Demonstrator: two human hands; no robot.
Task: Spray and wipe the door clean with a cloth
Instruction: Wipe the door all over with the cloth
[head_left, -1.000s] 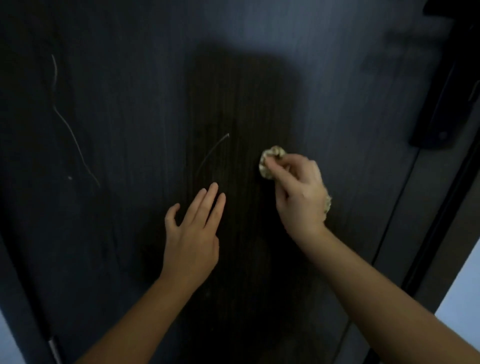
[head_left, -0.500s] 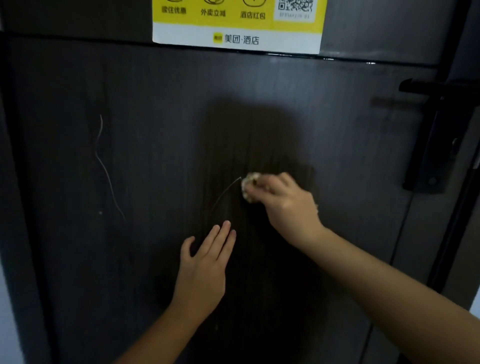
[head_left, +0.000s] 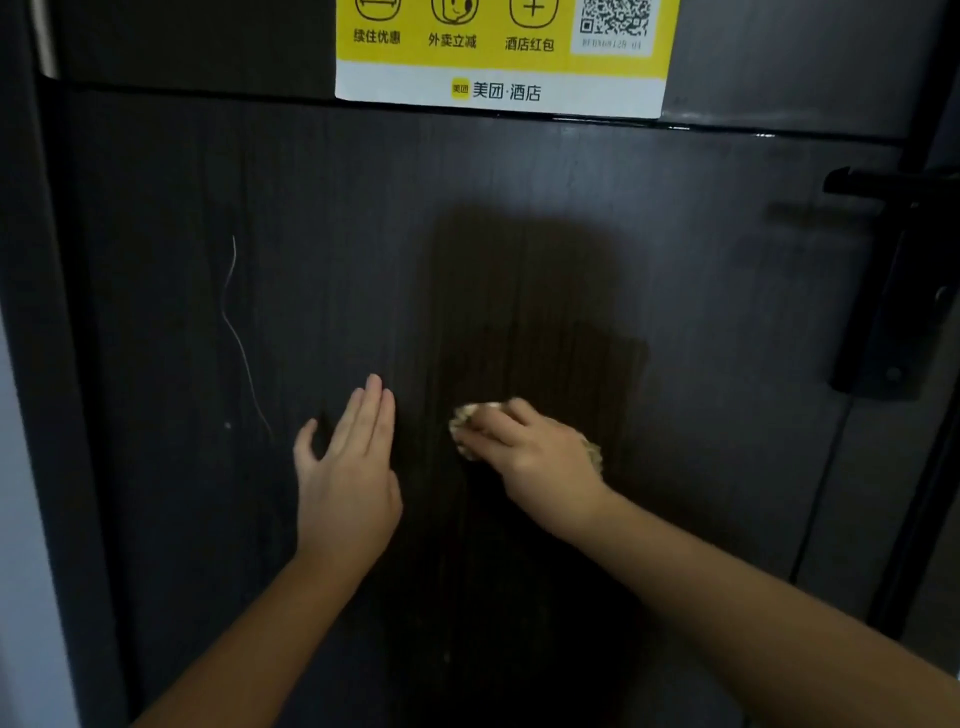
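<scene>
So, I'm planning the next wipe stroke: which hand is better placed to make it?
The right hand: it grips the cloth against the door. The left hand has straight fingers and holds nothing.

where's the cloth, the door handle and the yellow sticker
cloth (head_left: 469, 412): head view, on its pale bunched left end.
door handle (head_left: 872, 183): head view, on the black lever at the right edge.
yellow sticker (head_left: 493, 58): head view, on the yellow band below the icons.

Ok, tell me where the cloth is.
Head view: the cloth is bunched in the right hand, pressed to the door just right of the flat left hand, below the yellow sticker.
</scene>
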